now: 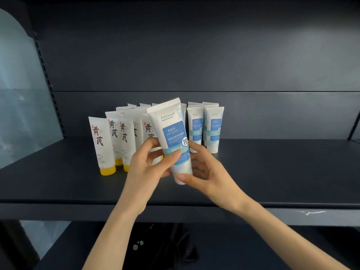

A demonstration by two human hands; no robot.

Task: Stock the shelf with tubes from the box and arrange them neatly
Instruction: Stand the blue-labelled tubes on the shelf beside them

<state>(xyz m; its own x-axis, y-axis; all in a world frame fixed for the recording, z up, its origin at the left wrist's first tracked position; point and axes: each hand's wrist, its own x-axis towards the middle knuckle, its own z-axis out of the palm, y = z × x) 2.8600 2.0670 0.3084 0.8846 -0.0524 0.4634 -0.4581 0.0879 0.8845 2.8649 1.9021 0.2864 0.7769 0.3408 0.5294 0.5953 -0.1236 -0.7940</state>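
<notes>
Your left hand (pixel 148 168) and right hand (pixel 206 172) both grip the blue-label tube (pixel 173 133) (cap down, top leaning left) above the shelf (pixel 282 168), in front of standing yellow-capped tubes (pixel 101 145) and blue tubes (pixel 213 129).

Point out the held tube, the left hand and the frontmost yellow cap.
held tube (pixel 172 133), head view, on its blue label.
left hand (pixel 144 169), head view, on its middle.
yellow cap (pixel 107 170), head view, on its front.

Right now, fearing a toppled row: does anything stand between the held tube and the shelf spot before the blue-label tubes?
Nothing visible does. The white plastic tube with blue label, in left hand and right hand, hangs before the standing blue-label tubes; only dark shelf lies between.
</notes>
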